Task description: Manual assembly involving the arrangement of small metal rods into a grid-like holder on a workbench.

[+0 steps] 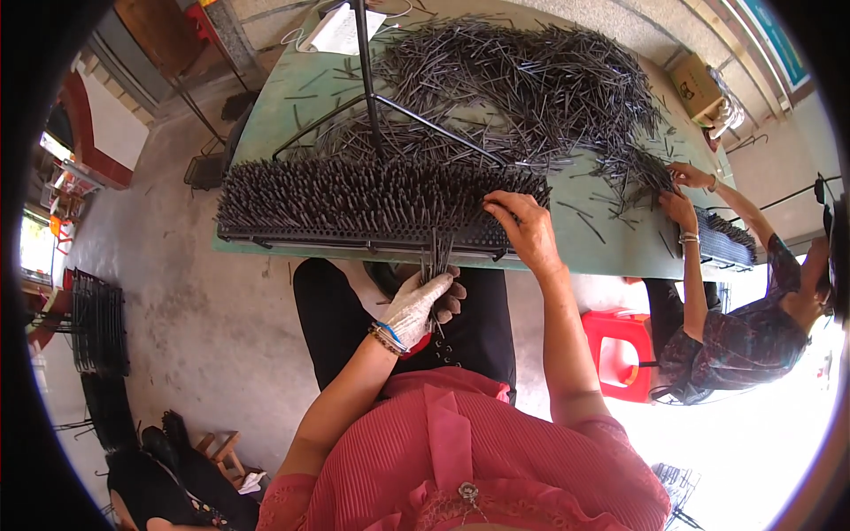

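Note:
My left hand (414, 308), in a pale knitted glove, is closed around a bundle of thin dark sticks (437, 251) that point up in front of the rack. A long black perforated rack (354, 239) lies along the near table edge, densely filled with upright dark sticks (328, 196). Over its right end, where bare holes show, is my bare right hand (524, 228). Its thumb and fingers are pinched together at the tips; anything between them is too small to make out.
A large heap of loose dark sticks (522, 80) covers the green table (575, 257). A black metal stand (375, 106) rises behind the rack. At the right, a co-worker's hands (682, 199) are among sticks beside another rack (726, 246). A red stool (620, 354) stands near that person.

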